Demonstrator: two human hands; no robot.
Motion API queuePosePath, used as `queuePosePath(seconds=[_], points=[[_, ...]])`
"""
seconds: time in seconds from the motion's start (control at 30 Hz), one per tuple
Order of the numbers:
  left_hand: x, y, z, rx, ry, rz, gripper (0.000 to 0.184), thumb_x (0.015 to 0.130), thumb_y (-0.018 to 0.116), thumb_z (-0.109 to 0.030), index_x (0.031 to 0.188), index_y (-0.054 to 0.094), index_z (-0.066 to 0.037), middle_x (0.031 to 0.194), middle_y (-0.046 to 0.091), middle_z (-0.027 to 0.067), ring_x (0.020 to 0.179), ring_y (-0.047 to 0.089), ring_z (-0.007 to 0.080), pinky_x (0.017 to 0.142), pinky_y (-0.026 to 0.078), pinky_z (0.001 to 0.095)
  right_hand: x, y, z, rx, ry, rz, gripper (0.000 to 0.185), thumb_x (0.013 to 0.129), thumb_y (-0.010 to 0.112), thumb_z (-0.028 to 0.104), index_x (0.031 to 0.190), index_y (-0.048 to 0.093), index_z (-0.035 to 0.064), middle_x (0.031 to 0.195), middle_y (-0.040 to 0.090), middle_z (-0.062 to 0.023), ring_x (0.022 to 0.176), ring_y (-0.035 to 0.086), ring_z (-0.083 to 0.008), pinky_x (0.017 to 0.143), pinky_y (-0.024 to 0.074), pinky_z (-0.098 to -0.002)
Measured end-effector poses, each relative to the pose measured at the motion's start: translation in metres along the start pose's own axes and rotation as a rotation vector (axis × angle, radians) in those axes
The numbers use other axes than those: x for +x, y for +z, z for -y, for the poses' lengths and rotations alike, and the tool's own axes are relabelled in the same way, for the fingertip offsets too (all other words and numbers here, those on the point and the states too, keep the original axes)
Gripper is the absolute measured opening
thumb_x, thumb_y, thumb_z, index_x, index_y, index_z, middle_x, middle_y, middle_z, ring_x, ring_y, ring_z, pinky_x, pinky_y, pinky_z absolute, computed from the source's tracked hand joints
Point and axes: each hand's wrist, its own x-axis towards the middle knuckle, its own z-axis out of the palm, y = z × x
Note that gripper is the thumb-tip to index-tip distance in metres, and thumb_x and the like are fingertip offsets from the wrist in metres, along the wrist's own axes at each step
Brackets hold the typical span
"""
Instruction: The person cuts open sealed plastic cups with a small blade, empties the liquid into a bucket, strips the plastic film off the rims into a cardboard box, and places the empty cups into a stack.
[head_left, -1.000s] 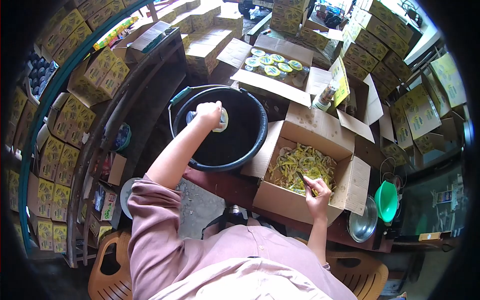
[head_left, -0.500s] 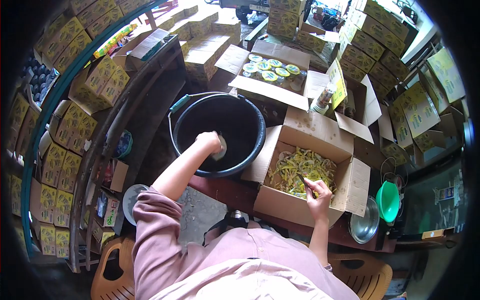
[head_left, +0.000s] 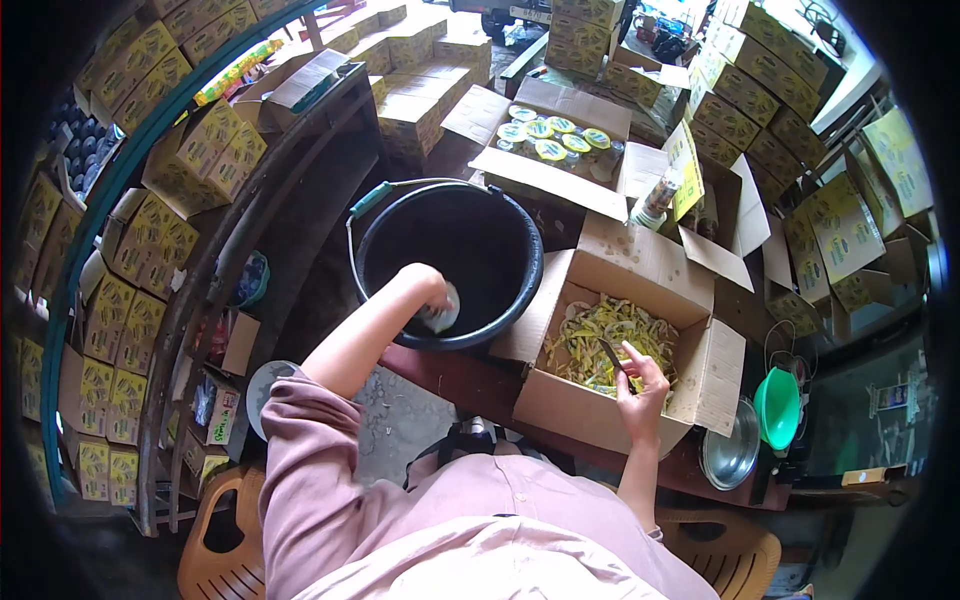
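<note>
My left hand is down inside the black bucket, fingers closed on a pale, rounded thing whose kind I cannot make out. Part of that thing is hidden by the fingers. A small dark-bladed knife stands up from my right hand, gripped between thumb and fingers. This hand is over the near side of an open cardboard box. Yellow-green and whitish peelings lie heaped in the box, below the blade.
Behind the bucket, an open carton holds several yellow-lidded cups. A clear cup stands beside another open carton. At right are a metal bowl and a green basin. Stacked yellow cartons line the left.
My right hand has turned slightly, so the knife blade points up more and the fingers are raised. My left hand stays in the bucket with the pale thing. The whole view has shifted a little.
</note>
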Motion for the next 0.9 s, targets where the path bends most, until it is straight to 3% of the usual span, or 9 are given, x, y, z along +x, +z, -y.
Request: queuePosePath(seconds=[0.1, 0.2, 0.23, 0.37, 0.5, 0.7, 0.73, 0.8, 0.9], points=[[-0.002, 0.001, 0.006, -0.094, -0.022, -0.343, 0.055, 0.074, 0.061, -0.054, 0.105, 0.063, -0.009, 0.1, 0.065, 0.0093, 0.093, 0.063, 0.0218, 0.079, 0.05, 0.0345, 0.0, -0.001, -0.001, -0.021, -0.024, 0.005, 0.041, 0.07, 0.058, -0.01, 0.106, 0.062, 0.0079, 0.074, 0.059, -0.0086, 0.064, 0.058, -0.0168, 0.063, 0.0472, -0.0287], [-0.006, 0.001, 0.005, 0.079, 0.007, -0.285, 0.056, 0.073, 0.061, -0.056, 0.104, 0.064, -0.01, 0.102, 0.064, 0.009, 0.093, 0.063, 0.0233, 0.081, 0.049, 0.0341, 0.001, -0.002, 0.0, -0.044, -0.016, -0.007, 0.04, 0.069, 0.059, -0.01, 0.105, 0.063, 0.0079, 0.074, 0.059, -0.0085, 0.063, 0.058, -0.0166, 0.063, 0.0471, -0.0282], [-0.013, -0.007, 0.002, 0.155, 0.109, 0.154, 0.06, 0.071, 0.061, -0.059, 0.108, 0.063, -0.012, 0.104, 0.064, 0.0082, 0.092, 0.062, 0.0247, 0.082, 0.048, 0.0332, 0.001, -0.001, 0.001, -0.04, -0.013, -0.005, 0.04, 0.069, 0.059, -0.01, 0.105, 0.063, 0.0079, 0.074, 0.059, -0.0085, 0.063, 0.058, -0.0165, 0.062, 0.0471, -0.0281], [0.003, -0.002, 0.003, 0.119, 0.02, -0.151, 0.06, 0.072, 0.059, -0.06, 0.109, 0.063, -0.013, 0.103, 0.064, 0.008, 0.092, 0.062, 0.0248, 0.083, 0.048, 0.0328, 0.002, -0.002, 0.004, -0.035, -0.017, -0.002, 0.039, 0.069, 0.06, -0.01, 0.104, 0.063, 0.0079, 0.074, 0.059, -0.0083, 0.063, 0.058, -0.0162, 0.062, 0.047, -0.0278], [-0.004, -0.009, 0.002, 0.247, 0.174, 0.205, 0.066, 0.071, 0.061, -0.059, 0.109, 0.061, -0.005, 0.107, 0.062, 0.0114, 0.092, 0.062, 0.0258, 0.077, 0.05, 0.0343, 0.003, -0.002, 0.002, -0.028, -0.022, 0.007, 0.04, 0.068, 0.059, -0.01, 0.104, 0.063, 0.0079, 0.074, 0.059, -0.0082, 0.063, 0.058, -0.0162, 0.062, 0.0471, -0.0278], [-0.001, -0.001, 0.0, -0.074, 0.069, -0.502, 0.057, 0.064, 0.072, -0.049, 0.102, 0.065, -0.007, 0.105, 0.063, 0.0089, 0.094, 0.062, 0.0226, 0.082, 0.049, 0.0328, 0.003, -0.004, 0.002, -0.045, -0.008, -0.036, 0.035, 0.07, 0.062, -0.009, 0.101, 0.064, 0.0068, 0.073, 0.059, -0.0066, 0.063, 0.057, -0.0133, 0.061, 0.0464, -0.0257], [-0.013, -0.013, -0.004, 0.204, 0.1, -0.04, 0.059, 0.062, 0.072, -0.053, 0.102, 0.066, -0.01, 0.105, 0.064, 0.008, 0.096, 0.061, 0.0229, 0.082, 0.049, 0.0324, 0.003, -0.004, 0.003, -0.045, -0.007, -0.04, 0.036, 0.07, 0.062, -0.009, 0.102, 0.064, 0.007, 0.073, 0.059, -0.0066, 0.063, 0.057, -0.0133, 0.061, 0.0464, -0.0259], [-0.008, -0.007, -0.007, 0.243, 0.114, 0.144, 0.061, 0.062, 0.072, -0.055, 0.106, 0.065, -0.014, 0.107, 0.063, 0.0064, 0.096, 0.061, 0.0228, 0.082, 0.049, 0.0325, 0.003, -0.007, 0.003, -0.048, -0.006, -0.051, 0.036, 0.07, 0.062, -0.009, 0.102, 0.063, 0.0072, 0.073, 0.059, -0.0066, 0.063, 0.057, -0.0134, 0.061, 0.0465, -0.0263], [0.002, -0.009, 0.002, 0.109, 0.103, -0.192, 0.059, 0.064, 0.069, -0.056, 0.1, 0.066, -0.009, 0.097, 0.065, 0.0096, 0.085, 0.064, 0.0241, 0.076, 0.051, 0.0334, 0.002, -0.011, 0.005, -0.059, -0.016, -0.085, 0.037, 0.07, 0.062, -0.008, 0.103, 0.063, 0.0073, 0.073, 0.059, -0.0064, 0.063, 0.057, -0.0134, 0.062, 0.0465, -0.0266]])
